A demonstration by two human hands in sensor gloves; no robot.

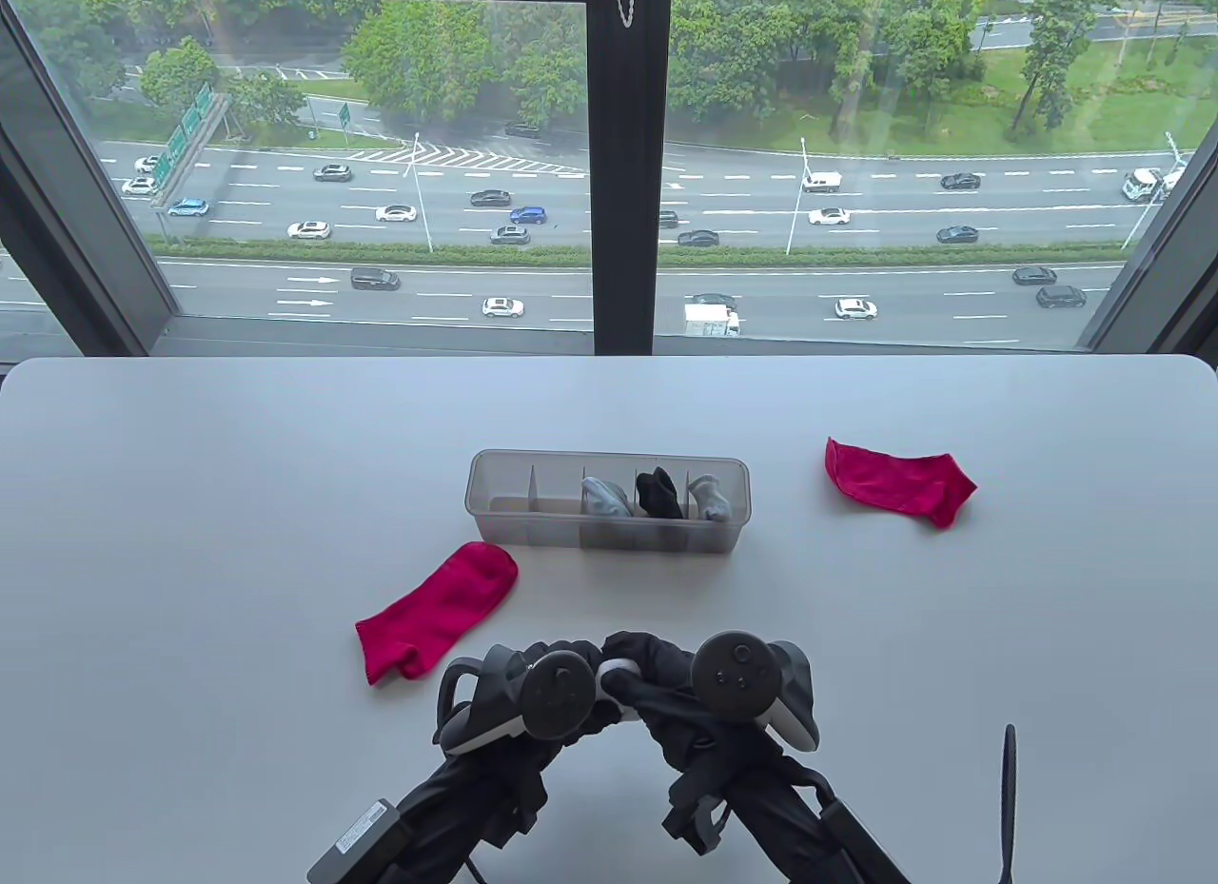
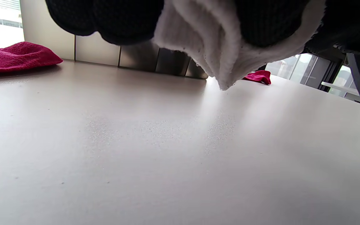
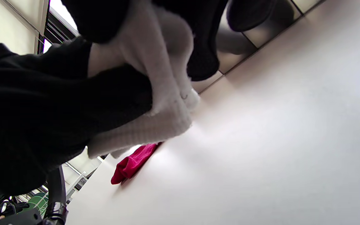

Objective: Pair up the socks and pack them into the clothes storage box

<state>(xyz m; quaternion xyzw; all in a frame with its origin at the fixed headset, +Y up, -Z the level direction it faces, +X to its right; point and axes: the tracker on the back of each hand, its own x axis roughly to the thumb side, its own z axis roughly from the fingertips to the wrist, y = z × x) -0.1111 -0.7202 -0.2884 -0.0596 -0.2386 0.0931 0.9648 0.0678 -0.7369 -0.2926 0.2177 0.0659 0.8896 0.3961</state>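
Underneath, both wrist views reveal white socks (image 2: 230,59) that the trackers (image 1: 733,679) hide.

A broad, matte white table with rounded far corners (image 1: 190,503) is set directly against a large window with a dark metal frame (image 1: 628,208). Beyond the window glass, a multi-lane highway dotted with cars (image 1: 571,208) is seen from high above, and past the highway a belt of green trees and lawn (image 1: 856,56) is spread. The table is lit evenly by soft daylight admitted through the window.
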